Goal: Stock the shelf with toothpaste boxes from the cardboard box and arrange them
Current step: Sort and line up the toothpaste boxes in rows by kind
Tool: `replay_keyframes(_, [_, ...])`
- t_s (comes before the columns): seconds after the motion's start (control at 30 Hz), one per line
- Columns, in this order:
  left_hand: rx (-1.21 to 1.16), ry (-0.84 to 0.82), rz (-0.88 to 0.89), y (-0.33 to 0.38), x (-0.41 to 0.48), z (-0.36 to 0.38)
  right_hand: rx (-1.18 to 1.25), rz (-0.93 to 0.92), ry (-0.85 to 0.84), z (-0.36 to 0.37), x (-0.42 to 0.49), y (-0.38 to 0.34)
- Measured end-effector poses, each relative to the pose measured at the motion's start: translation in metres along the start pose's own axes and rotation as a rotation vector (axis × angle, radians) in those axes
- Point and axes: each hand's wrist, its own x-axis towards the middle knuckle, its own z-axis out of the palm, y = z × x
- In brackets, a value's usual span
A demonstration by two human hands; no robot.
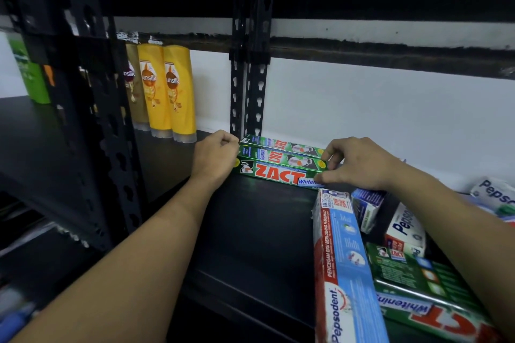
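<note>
I see three green Zact boxes (pixel 280 159) at the back of the black shelf (pixel 250 231), lengthwise along the white wall (pixel 390 120), just right of the black post (pixel 250 92). They are packed together and touching, the front one with its logo facing me. I can't tell if they are stacked or in a row.

Left hand (pixel 216 157): fingers curled into a loose fist, butted against the boxes' left ends, holding nothing I can see. Right hand (pixel 354 164): pinching the right ends, thumb (pixel 324 177) on the front box's face, the other fingers hooked over the boxes behind.

Near right on the shelf is a loose heap: a long red-and-blue Pepsodent box (pixel 345 273) pointing away from me, a fourth Zact box (pixel 418 301) lying flat beside it, and smaller Pepsodent boxes (pixel 404 225) further back, partly under my right forearm. More Pepsodent packs (pixel 493 195) are at the far right edge.

In the left bay, yellow Sunsilk bottles (pixel 167 92) stand cap down in a row. A green pack (pixel 36 78) sits further left, half hidden by the frame.
</note>
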Motion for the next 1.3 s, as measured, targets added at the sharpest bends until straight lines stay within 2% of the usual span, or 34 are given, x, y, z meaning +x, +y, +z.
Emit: replay_keyframes(1.3, [0.014, -0.031, -0.022, -0.0027, 0.0049, 0.0005, -0.098, -0.002, 0.009, 0.0044, 0.0024, -0.001])
